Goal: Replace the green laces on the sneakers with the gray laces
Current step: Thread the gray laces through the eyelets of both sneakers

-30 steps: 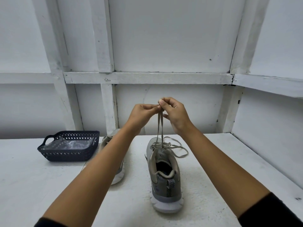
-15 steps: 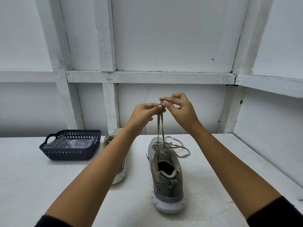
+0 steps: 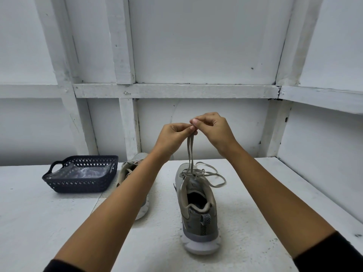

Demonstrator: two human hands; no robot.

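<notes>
Apparently evening the lace: left hand and right hand pinch its ends above the sneaker; knotting probably comes next.

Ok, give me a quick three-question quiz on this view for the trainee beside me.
1. True or false: the left hand and right hand both pinch the lace raised above the unobstructed sneaker.
2. The dark basket stands: A) left of both sneakers, B) between them, C) right of both.
3. Fill in: the slack lace loop lies on the table to that sneaker's ___ side.
Key: 1 true; 2 A; 3 right.
</notes>
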